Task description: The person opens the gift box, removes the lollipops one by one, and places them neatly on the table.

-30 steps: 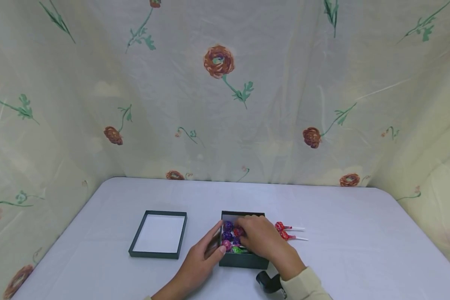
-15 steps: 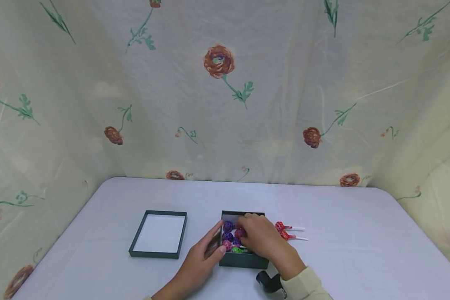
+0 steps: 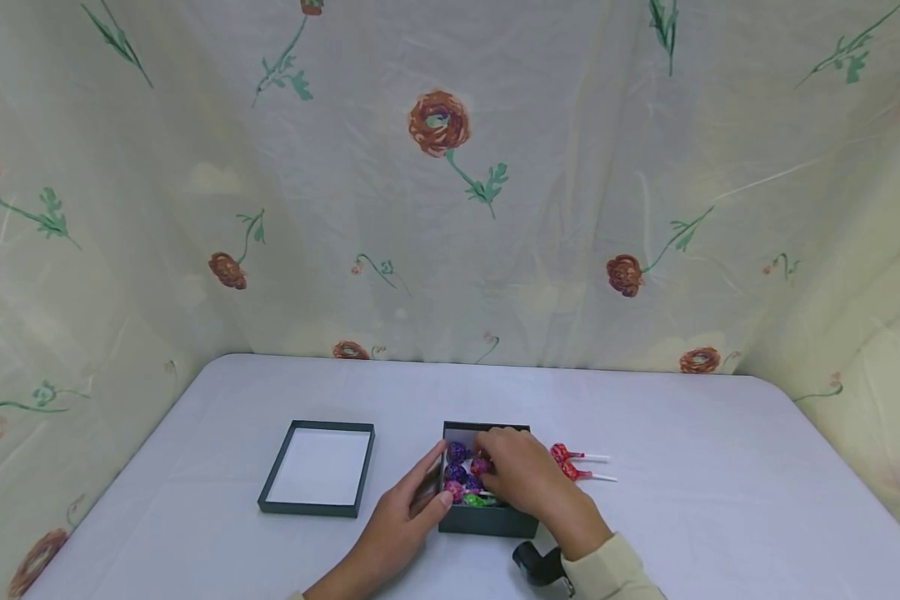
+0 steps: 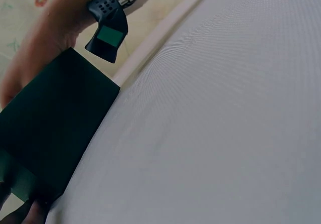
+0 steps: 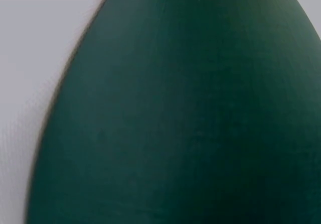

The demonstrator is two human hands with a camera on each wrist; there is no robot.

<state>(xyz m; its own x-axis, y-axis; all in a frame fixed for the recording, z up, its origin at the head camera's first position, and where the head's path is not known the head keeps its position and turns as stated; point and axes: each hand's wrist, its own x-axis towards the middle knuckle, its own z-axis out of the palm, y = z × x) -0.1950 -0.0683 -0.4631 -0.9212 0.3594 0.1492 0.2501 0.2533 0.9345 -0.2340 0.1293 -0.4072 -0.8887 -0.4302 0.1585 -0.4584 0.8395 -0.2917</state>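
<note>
A dark green box (image 3: 487, 522) holds several wrapped lollipops, among them purple lollipops (image 3: 456, 473) and a green lollipop (image 3: 474, 500). My left hand (image 3: 397, 521) steadies the box's left side, index finger extended along the wall and thumb at the near left rim. Inside the box, my right hand (image 3: 521, 471) has its fingers curled down at a pinkish-red lollipop (image 3: 480, 467); its fingertips are partly hidden. In the left wrist view, the box wall (image 4: 55, 118) stands between the two hands. Green box wall (image 5: 170, 108) fills most of the right wrist view.
Two red lollipops with white sticks (image 3: 581, 471) lie on the white table (image 3: 690, 517) right of the box. A green-edged box lid (image 3: 317, 467) lies inside-up at the left. A black wrist camera (image 3: 536, 565) sits by my right sleeve. Flowered cloth (image 3: 525, 275) hangs behind.
The pinkish-red lollipop under my right fingers has shifted slightly to the right and nearer to me. My left hand, the box and the lid have stayed put.
</note>
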